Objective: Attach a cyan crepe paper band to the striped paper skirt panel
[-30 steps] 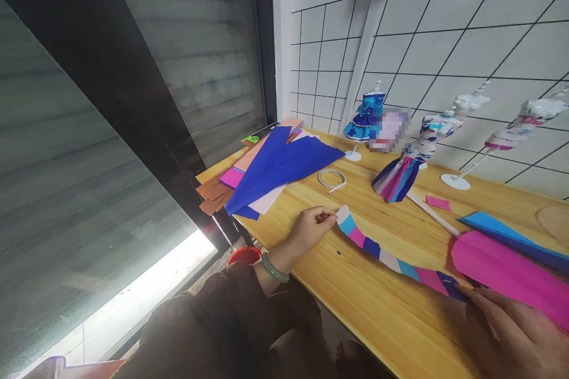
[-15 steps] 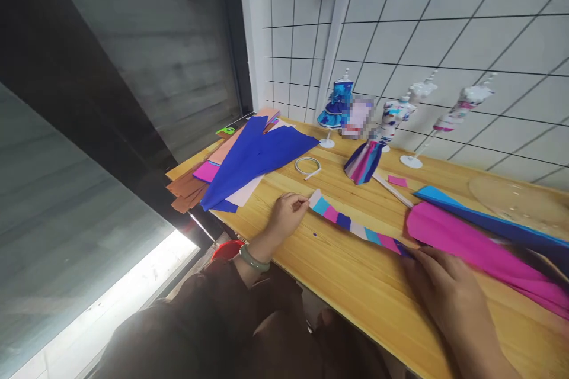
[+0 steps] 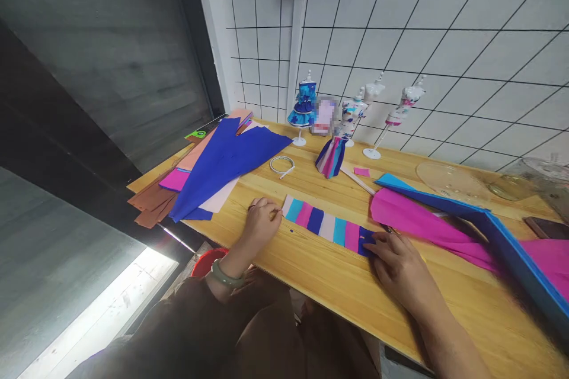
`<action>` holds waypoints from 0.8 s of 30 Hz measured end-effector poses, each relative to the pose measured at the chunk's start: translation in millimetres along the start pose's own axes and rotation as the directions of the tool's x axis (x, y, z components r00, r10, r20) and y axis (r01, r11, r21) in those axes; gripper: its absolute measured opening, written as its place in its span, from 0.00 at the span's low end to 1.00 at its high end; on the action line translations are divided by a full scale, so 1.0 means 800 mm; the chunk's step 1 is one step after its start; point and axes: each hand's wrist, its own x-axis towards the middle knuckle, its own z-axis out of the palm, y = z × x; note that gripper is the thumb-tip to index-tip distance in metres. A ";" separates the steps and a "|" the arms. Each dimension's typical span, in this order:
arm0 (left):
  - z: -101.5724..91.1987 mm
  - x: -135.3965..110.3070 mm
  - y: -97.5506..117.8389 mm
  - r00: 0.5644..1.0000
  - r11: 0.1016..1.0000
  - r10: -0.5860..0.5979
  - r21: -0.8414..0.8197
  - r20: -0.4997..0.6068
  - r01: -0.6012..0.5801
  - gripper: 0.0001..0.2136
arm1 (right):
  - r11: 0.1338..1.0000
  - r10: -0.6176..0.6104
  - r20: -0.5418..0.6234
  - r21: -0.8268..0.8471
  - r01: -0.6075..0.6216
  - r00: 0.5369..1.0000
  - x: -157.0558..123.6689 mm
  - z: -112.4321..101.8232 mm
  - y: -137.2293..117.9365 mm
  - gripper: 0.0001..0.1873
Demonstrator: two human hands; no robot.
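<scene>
A strip with pink, light blue, magenta and dark blue stripes [image 3: 328, 225], which looks like crepe paper, lies flat on the wooden table. My left hand [image 3: 263, 222] pinches its pale left end between thumb and fingers. At the dark blue right end, my right hand [image 3: 395, 254] has its fingertips closed on the edge. Just beyond the strip stands a small mannequin [image 3: 353, 111] wearing a skirt striped in the same colours [image 3: 331, 157]. A magenta sheet [image 3: 413, 213] lies close to my right fingers, partly over something dark beneath its edge.
Blue sheets [image 3: 222, 169] lie over brown and peach ones [image 3: 153, 201] at the left. A white coiled ring [image 3: 282, 166], other mannequins on stands [image 3: 372, 153] and a pink scrap [image 3: 361, 172] are farther back. Folded blue material [image 3: 498, 225] and a phone [image 3: 546, 229] lie right.
The striped strip has gone from tilted and raised on edge to flat on the table, its full width showing. My view has turned right; both hands stay at its ends.
</scene>
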 end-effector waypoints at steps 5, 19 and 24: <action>-0.013 -0.008 -0.005 1.000 0.995 0.031 0.095 -0.002 -0.030 0.11 | 0.995 0.092 -0.089 0.040 -0.089 0.992 -0.002 -0.002 0.004 0.11; -0.003 -0.004 0.015 0.921 0.934 0.324 0.086 0.216 -0.348 0.12 | 0.981 0.175 -0.077 0.101 -0.167 0.982 -0.003 0.008 0.004 0.10; -0.005 -0.003 0.006 0.932 0.933 0.351 0.044 0.091 -0.356 0.13 | 0.981 0.172 -0.081 0.102 -0.163 0.982 -0.002 0.006 0.004 0.10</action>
